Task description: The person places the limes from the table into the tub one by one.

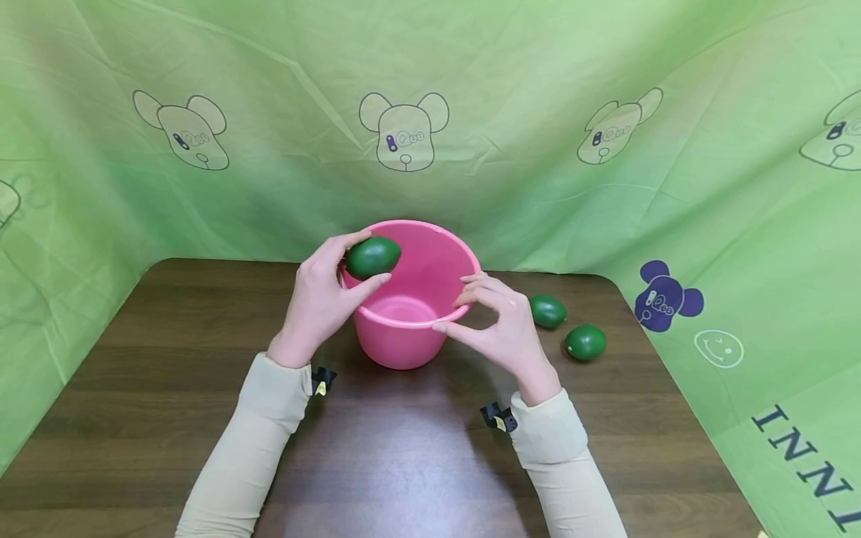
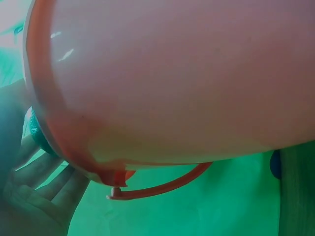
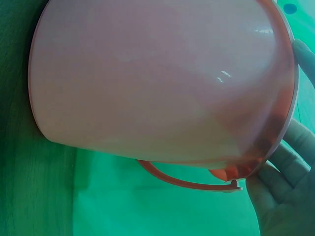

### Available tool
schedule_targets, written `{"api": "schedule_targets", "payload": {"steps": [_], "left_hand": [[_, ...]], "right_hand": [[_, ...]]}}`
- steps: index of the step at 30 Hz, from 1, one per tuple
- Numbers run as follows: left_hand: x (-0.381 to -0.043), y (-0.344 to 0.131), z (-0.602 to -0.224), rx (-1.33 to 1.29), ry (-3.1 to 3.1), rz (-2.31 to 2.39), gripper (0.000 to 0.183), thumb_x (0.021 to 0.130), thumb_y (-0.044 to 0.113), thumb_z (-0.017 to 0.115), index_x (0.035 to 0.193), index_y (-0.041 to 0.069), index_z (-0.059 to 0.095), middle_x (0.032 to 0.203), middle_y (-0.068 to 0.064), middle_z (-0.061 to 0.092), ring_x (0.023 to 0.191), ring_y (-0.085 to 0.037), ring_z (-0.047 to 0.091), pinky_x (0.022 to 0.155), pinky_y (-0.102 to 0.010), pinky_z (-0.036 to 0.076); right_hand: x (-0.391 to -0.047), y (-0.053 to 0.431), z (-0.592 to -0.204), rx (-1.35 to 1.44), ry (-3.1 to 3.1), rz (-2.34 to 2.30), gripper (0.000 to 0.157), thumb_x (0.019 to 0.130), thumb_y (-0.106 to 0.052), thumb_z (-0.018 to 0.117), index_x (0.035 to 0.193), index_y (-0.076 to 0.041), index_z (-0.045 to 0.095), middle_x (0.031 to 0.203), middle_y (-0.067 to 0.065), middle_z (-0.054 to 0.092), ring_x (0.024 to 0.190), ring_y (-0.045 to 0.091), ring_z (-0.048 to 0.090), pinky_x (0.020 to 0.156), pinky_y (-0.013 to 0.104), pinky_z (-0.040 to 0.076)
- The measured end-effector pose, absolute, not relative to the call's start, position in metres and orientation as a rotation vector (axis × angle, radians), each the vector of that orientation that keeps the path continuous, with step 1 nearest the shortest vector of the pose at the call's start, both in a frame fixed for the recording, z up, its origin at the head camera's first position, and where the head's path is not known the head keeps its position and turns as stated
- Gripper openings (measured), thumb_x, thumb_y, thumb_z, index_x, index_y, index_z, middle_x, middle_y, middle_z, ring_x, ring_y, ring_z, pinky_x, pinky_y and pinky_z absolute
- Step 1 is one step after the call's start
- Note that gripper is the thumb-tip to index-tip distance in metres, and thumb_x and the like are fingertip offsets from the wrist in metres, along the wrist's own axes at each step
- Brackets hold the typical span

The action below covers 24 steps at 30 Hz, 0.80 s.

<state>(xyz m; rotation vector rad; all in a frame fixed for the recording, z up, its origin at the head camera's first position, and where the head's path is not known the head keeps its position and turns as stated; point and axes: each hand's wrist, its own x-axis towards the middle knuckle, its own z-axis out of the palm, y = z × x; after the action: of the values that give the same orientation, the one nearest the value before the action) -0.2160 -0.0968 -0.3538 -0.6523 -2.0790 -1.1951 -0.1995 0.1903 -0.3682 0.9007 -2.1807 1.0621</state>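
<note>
Green cartoon-printed cloth [image 1: 484,52] backs the brown wood-grain table [image 1: 403,478]. My half-curled left hand [image 1: 319,299] grips a glossy green oval fruit [image 1: 374,258] at the mouth of the round pink plastic bucket [image 1: 400,347]; my right hand [image 1: 501,325] pinches its rim: I'd brace gently.

Three limes [image 1: 586,342] are in view, one held and two on the table [image 1: 168,418], with one bucket [image 1: 403,344] and its one handle [image 2: 167,189]. There is one table, one left hand [image 1: 319,288], one right hand [image 1: 503,326], two sleeves [image 1: 232,448] and two black clips [image 1: 498,417]. The cloth [image 1: 471,45] shows five pale bears [image 1: 405,142], two cut off by the edges, one purple bear [image 1: 659,302] and one smiley [image 1: 719,349].
</note>
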Motion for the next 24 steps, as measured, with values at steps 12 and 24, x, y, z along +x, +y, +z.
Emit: {"api": "schedule_targets", "payload": {"steps": [12,24], "left_hand": [[-0.2152,-0.0946,-0.3552,-0.663,-2.116,-1.135,0.062,0.081,0.025,0.089,0.135,0.010,0.064,0.127,-0.005,0.065,0.109,-0.020,0.063,0.091,-0.038,0.054],[-0.2170,-0.0945,-0.3559,-0.657,-2.140,-1.121,0.061,0.081,0.023,0.089,0.135,0.011,0.063,0.127,-0.004,0.065,0.111,-0.021,0.063,0.093,-0.040,0.053]], "right_hand": [[-0.1994,0.1903,-0.3681,0.910,-2.174,1.059,0.031,0.066,-0.027,0.097,0.085,-0.017,0.075,0.094,-0.008,0.071,0.112,0.028,0.064,0.104,0.038,0.046],[-0.2000,0.1909,-0.3690,0.905,-2.182,1.056,0.029,0.068,-0.029,0.096,0.086,-0.016,0.076,0.095,-0.009,0.071,0.112,0.026,0.064,0.105,0.037,0.046]]}}
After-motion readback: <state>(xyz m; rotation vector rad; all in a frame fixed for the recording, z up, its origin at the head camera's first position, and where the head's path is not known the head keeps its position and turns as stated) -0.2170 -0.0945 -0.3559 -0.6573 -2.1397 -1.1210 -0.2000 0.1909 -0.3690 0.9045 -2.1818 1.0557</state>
